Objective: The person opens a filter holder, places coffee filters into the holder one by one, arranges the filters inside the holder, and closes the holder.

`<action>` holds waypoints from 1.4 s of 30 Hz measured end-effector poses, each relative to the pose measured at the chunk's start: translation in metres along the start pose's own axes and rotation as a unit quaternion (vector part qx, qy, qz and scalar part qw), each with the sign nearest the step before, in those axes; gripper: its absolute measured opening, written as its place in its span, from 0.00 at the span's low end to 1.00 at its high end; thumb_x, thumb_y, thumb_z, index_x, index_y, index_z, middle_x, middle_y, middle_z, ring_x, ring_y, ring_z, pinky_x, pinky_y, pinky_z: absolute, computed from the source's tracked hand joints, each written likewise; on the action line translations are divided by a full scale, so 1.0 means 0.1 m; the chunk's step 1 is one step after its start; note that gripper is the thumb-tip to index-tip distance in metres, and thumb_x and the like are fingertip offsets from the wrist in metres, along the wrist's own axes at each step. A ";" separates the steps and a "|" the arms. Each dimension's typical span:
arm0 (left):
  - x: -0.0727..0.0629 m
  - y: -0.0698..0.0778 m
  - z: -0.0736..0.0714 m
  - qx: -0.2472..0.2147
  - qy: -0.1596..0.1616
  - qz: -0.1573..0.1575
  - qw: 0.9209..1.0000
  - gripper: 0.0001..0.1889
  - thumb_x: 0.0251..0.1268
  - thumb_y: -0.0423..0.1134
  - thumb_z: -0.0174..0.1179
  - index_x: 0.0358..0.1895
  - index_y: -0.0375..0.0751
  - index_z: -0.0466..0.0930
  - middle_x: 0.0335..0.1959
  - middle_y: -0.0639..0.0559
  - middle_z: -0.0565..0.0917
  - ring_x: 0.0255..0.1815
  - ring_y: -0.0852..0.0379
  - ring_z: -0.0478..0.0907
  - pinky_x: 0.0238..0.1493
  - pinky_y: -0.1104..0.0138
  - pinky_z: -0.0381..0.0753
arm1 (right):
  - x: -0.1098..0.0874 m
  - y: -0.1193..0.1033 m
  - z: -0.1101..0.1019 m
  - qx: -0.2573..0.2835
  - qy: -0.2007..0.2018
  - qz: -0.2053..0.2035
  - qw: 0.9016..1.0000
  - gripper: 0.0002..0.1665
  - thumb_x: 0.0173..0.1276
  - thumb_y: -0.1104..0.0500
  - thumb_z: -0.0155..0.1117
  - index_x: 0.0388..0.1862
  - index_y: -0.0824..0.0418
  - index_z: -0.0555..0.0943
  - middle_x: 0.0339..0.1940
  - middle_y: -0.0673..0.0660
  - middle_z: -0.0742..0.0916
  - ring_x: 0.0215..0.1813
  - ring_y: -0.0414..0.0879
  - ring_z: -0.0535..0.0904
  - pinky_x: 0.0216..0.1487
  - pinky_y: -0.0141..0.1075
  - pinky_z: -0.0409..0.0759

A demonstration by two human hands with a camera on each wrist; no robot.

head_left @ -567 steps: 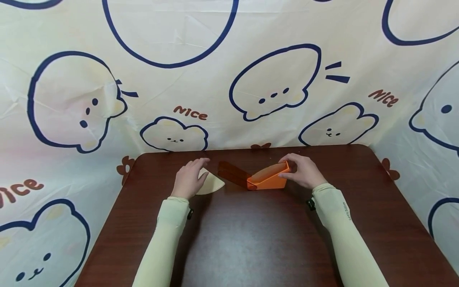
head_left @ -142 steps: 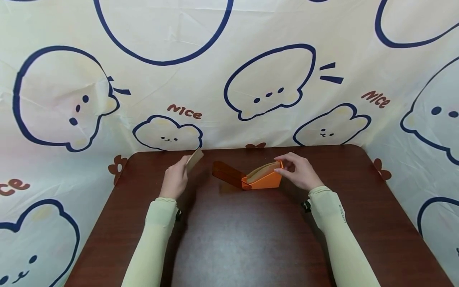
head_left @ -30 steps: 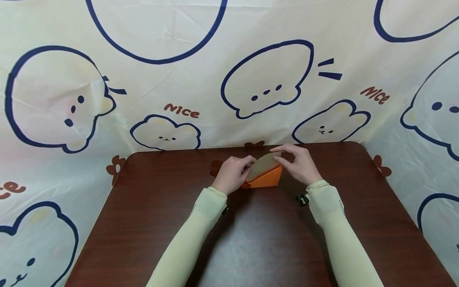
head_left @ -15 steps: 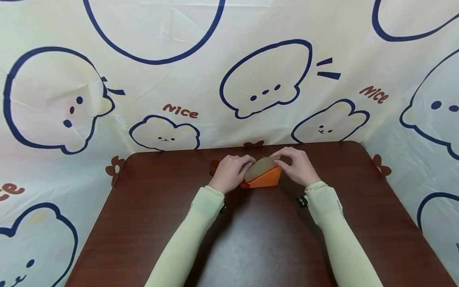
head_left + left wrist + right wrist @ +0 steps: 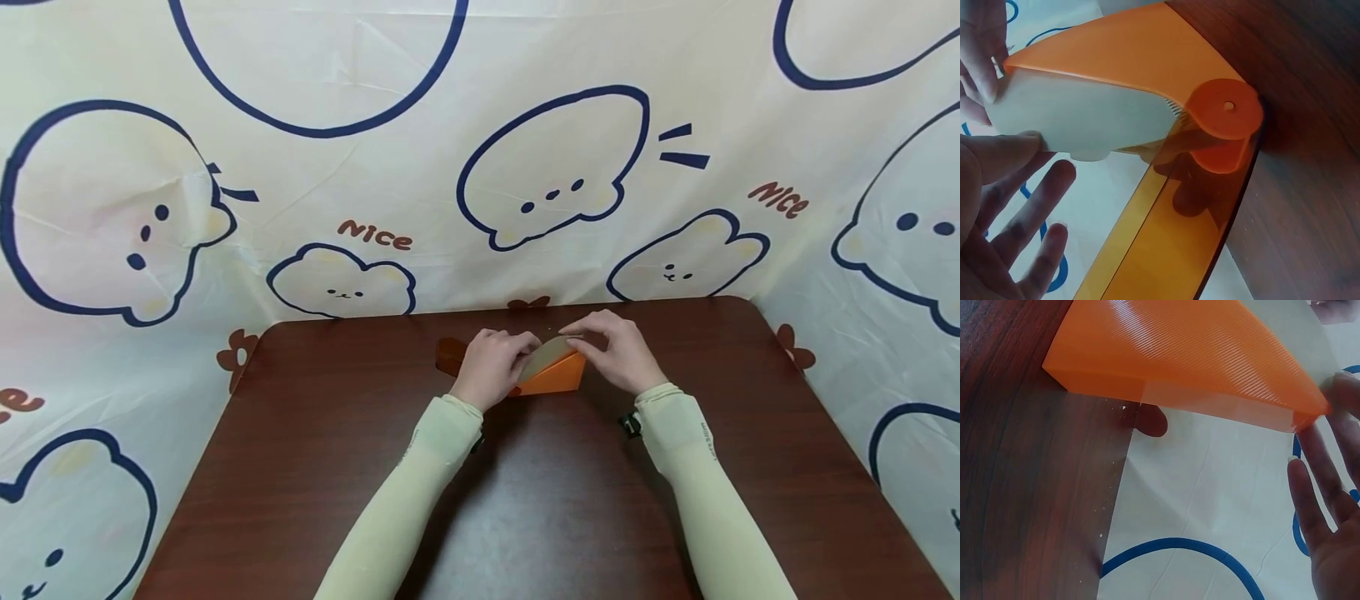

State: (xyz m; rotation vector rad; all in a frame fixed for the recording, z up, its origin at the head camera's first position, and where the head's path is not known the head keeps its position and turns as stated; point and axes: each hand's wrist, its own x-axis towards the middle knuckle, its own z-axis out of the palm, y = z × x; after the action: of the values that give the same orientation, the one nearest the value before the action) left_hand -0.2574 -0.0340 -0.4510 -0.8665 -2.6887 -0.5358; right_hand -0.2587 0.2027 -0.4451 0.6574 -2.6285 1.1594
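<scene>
An orange filter box with a hinged, see-through amber lid stands on the table, its lid swung out to the left. Pale paper coffee filters stick up from its mouth. At the hinge end, my left hand pinches the filters, its thumb flat on the near face and the other fingers behind. My right hand pinches the filters' far end at the box's upper corner, as the left wrist view also shows. The lower part of the filters is hidden inside the box.
The dark brown wooden table ends close behind the box. A cream cloth with blue-outlined cartoon shapes hangs behind it and on both sides.
A filter lay on the table earlier; later my left hand held filters left of the box. Both hands are now at the box, and the filters sit lower in it than a second ago.
</scene>
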 end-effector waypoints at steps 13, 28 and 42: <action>-0.03 0.00 0.07 0.026 0.004 0.020 0.999 0.06 0.67 0.41 0.71 0.45 0.52 0.88 0.35 0.59 0.92 0.34 0.58 0.84 0.55 0.57 0.82 | -0.01 0.02 0.04 -0.045 -0.017 0.004 0.999 0.11 0.67 0.67 0.73 0.45 0.56 0.91 0.45 0.56 0.90 0.52 0.53 0.80 0.57 0.53 0.83; -0.06 0.03 0.10 0.051 0.024 0.035 0.998 0.05 0.66 0.39 0.73 0.41 0.52 0.87 0.34 0.60 0.91 0.34 0.59 0.85 0.54 0.58 0.82 | -0.01 0.01 0.08 -0.078 -0.027 -0.022 0.996 0.07 0.68 0.64 0.73 0.42 0.55 0.91 0.41 0.53 0.90 0.48 0.51 0.79 0.52 0.48 0.83; -0.13 -0.02 -0.18 0.022 0.041 0.020 0.999 0.08 0.65 0.38 0.73 0.45 0.52 0.89 0.40 0.57 0.92 0.38 0.56 0.85 0.58 0.56 0.81 | -0.03 0.02 0.05 -0.031 -0.025 0.000 0.999 0.21 0.65 0.64 0.77 0.56 0.53 0.88 0.52 0.53 0.86 0.53 0.51 0.82 0.58 0.53 0.84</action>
State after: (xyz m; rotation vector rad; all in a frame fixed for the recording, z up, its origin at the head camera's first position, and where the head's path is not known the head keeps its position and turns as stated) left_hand -0.2458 -0.0495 -0.4401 -0.8643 -2.5936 -0.4905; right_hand -0.2570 0.2013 -0.4504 0.6826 -2.6932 1.0690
